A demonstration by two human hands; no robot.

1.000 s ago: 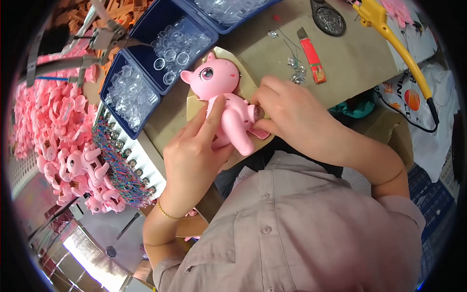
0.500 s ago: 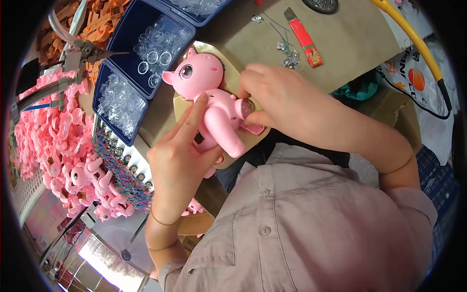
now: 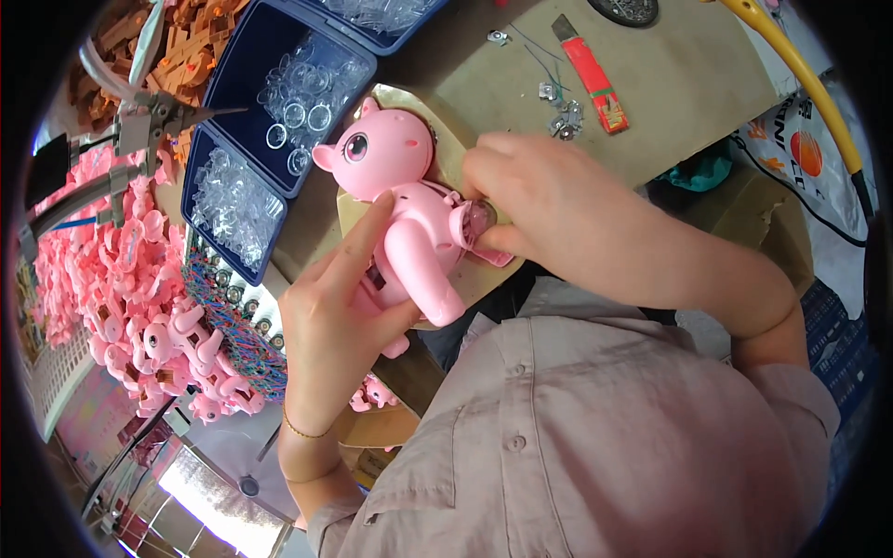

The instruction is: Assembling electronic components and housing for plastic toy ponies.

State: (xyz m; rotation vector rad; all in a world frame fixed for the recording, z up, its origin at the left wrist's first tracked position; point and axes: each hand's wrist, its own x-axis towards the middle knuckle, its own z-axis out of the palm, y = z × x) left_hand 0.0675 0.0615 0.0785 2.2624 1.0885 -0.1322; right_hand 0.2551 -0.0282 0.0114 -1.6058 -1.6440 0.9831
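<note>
A pink toy pony [image 3: 423, 246] lies on its side in front of me, its big-eyed head [image 3: 381, 153] toward the far side. My left hand [image 3: 339, 302] is closed around its body, with a finger stretched along the neck and the thumb by a leg. On the pony's right side, a clear round piece [image 3: 479, 219] sits in a round pink rim. My right hand [image 3: 535, 200] is closed at that piece, thumb and fingertips against it. Its curled fingers partly hide what they grip. Beneath the pony is a tan padded rest [image 3: 448, 149].
Blue bins [image 3: 240, 160] of clear plastic parts stand at the far left. Pink toy parts [image 3: 139, 279] are heaped left, beside bundled wires [image 3: 233, 330]. A red-handled knife [image 3: 595, 84] and small metal pieces [image 3: 566, 121] lie on the table. Pointed metal tooling [image 3: 177, 113] juts in at left.
The pony's body has tilted slightly in my left hand, its leg end moving nearer to me. My right fingers remain at the clear round piece, which has shifted slightly.
</note>
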